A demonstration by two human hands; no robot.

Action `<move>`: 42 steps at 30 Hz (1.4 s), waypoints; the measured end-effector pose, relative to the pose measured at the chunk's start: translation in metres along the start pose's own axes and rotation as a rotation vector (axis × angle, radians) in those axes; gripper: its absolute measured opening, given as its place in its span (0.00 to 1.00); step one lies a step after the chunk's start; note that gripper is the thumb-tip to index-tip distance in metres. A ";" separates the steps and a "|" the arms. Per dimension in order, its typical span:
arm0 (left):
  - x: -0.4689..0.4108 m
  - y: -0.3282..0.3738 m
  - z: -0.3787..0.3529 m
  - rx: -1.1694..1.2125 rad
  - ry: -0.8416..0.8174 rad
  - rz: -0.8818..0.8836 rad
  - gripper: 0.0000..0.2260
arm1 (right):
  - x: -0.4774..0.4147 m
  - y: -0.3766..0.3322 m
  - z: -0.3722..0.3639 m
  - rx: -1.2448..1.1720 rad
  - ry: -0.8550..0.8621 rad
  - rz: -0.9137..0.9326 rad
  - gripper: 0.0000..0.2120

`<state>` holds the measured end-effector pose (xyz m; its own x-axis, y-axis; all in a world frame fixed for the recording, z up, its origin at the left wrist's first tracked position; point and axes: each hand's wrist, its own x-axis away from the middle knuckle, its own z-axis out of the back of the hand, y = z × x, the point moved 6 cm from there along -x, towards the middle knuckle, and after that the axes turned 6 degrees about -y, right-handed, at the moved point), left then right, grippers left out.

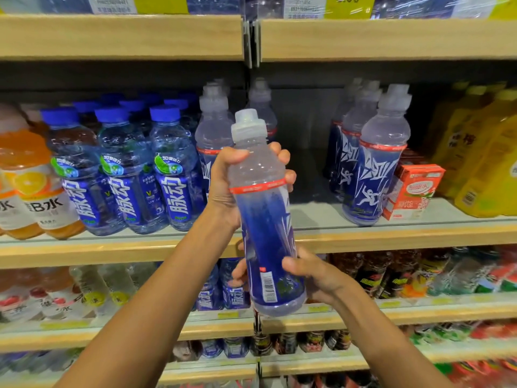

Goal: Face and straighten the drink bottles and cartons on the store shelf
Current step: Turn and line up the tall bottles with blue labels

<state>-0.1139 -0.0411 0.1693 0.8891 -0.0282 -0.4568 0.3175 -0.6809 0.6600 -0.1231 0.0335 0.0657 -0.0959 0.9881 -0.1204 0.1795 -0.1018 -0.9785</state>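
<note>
**One sports bottle held before the shelf in both hands**

Head view: a clear sports bottle (pixel 265 219) with a deep blue wrap, a red band at the shoulder and a translucent cap is held in the air before the middle shelf (pixel 391 236). It sits in front of the gap between two groups of the same drink. It leans slightly, cap toward the left. Its barcode faces the camera, and the white artwork shows only at the right edge.

The left hand (pixel 226 186) is curled round the bottle's bare shoulder, thumb in front and fingers showing past the far side. The right hand (pixel 316 275) grips the lower part — thumb on the label right of the barcode, fingertips wrapping out at the left.

Left of the gap, blue-capped bottles (pixel 126 175) read "脉动" in white on blue. Further left, orange drinks (pixel 30 191) show "水" and an orange slice. Right of the gap, the matching bottles (pixel 375 163) show a white running figure. A red-and-white carton (pixel 411 191) stands tilted just beside the front one — its writing is too small to read. Yellow bottles (pixel 481 158) fill the far right. The lower shelves are blurred.
</note>
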 end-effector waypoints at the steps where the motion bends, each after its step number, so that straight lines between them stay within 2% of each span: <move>1: -0.001 -0.001 -0.002 0.020 -0.043 0.018 0.20 | -0.001 0.002 -0.002 -0.011 -0.013 0.000 0.38; 5: 0.001 -0.004 0.002 -0.037 -0.039 0.066 0.20 | -0.003 0.006 0.000 0.000 0.086 0.035 0.28; 7: 0.007 -0.002 0.010 -0.159 0.040 0.072 0.24 | 0.001 0.003 0.000 0.047 0.132 0.067 0.24; 9: 0.015 0.001 0.015 -0.324 0.135 0.103 0.29 | 0.007 0.000 0.009 0.139 0.260 0.075 0.22; 11: 0.024 0.005 0.021 -0.466 0.263 0.124 0.34 | 0.013 -0.003 0.016 0.249 0.369 0.078 0.25; 12: 0.026 0.008 0.022 -0.530 0.326 0.101 0.33 | 0.015 -0.005 0.019 0.299 0.426 0.083 0.26; 15: 0.032 0.017 0.016 -0.774 0.475 -0.005 0.19 | 0.021 -0.012 0.022 0.447 0.608 0.145 0.23; 18: 0.032 0.013 0.003 -1.003 0.553 -0.085 0.23 | 0.024 -0.017 0.020 0.589 0.747 0.197 0.22; 20: 0.032 0.008 -0.003 -1.021 0.645 -0.187 0.22 | 0.026 -0.018 0.017 0.643 0.815 0.206 0.23; 24: 0.031 0.005 -0.007 -0.913 0.813 -0.400 0.07 | 0.028 -0.014 0.012 0.726 0.895 0.141 0.26; 28: 0.029 0.009 -0.008 -0.878 0.823 -0.456 0.06 | 0.025 -0.010 0.009 0.623 0.811 0.149 0.26; 30: 0.027 0.012 -0.005 -0.830 0.806 -0.404 0.05 | 0.024 -0.010 0.013 0.489 0.701 0.146 0.25; 32: 0.024 0.013 0.002 -0.714 0.762 -0.291 0.06 | 0.022 -0.009 0.017 0.331 0.516 0.095 0.27; 35: 0.016 0.010 0.007 -0.441 0.543 -0.107 0.14 | 0.022 -0.001 0.017 0.010 0.265 -0.006 0.39; 36: 0.012 0.009 0.004 -0.354 0.442 -0.068 0.16 | 0.022 0.002 0.015 -0.075 0.192 -0.027 0.40; 39: 0.006 0.001 -0.003 -0.169 0.185 0.008 0.21 | 0.017 0.005 -0.006 -0.191 -0.101 0.017 0.28; 40: 0.005 -0.001 -0.005 -0.127 0.124 0.023 0.21 | 0.014 0.007 -0.011 -0.185 -0.137 0.023 0.27; 42: 0.003 -0.005 -0.007 -0.062 0.052 0.058 0.21 | 0.011 0.010 -0.012 -0.165 -0.065 -0.002 0.33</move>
<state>-0.1103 -0.0330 0.1684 0.9218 -0.0271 -0.3868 0.2839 -0.6323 0.7208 -0.1105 0.0443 0.0565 -0.1585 0.9782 -0.1340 0.3365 -0.0741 -0.9388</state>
